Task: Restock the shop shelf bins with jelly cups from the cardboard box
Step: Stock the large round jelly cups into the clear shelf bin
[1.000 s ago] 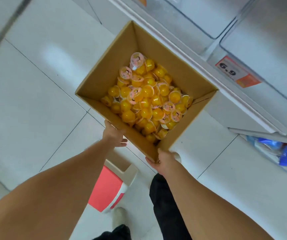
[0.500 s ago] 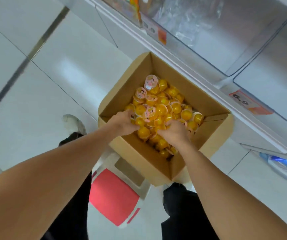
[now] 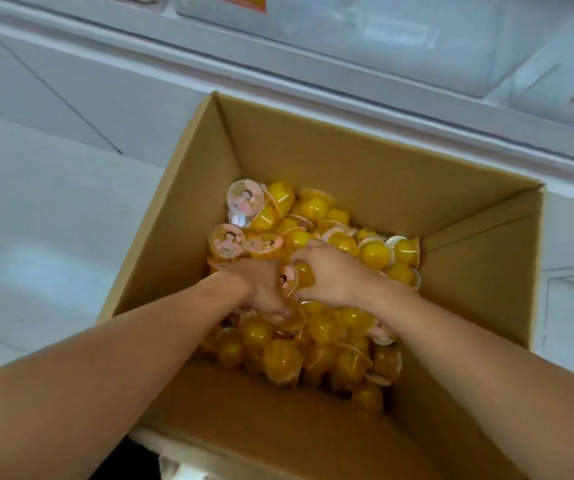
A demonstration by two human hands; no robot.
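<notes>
Both hands are curled into the pile of jelly cups (image 3: 316,327): the left hand (image 3: 261,289) grips cups beneath its palm, and the right hand (image 3: 330,275) closes its fingers round an orange cup (image 3: 296,277) between the two hands. The white tiled floor (image 3: 36,237) fills the left side. The white shelf edge (image 3: 313,88) runs across just beyond the box. The open cardboard box (image 3: 330,157) holds the whole pile, heaped toward its left and near walls. An orange price tag (image 3: 240,1) sits on the shelf above.
</notes>
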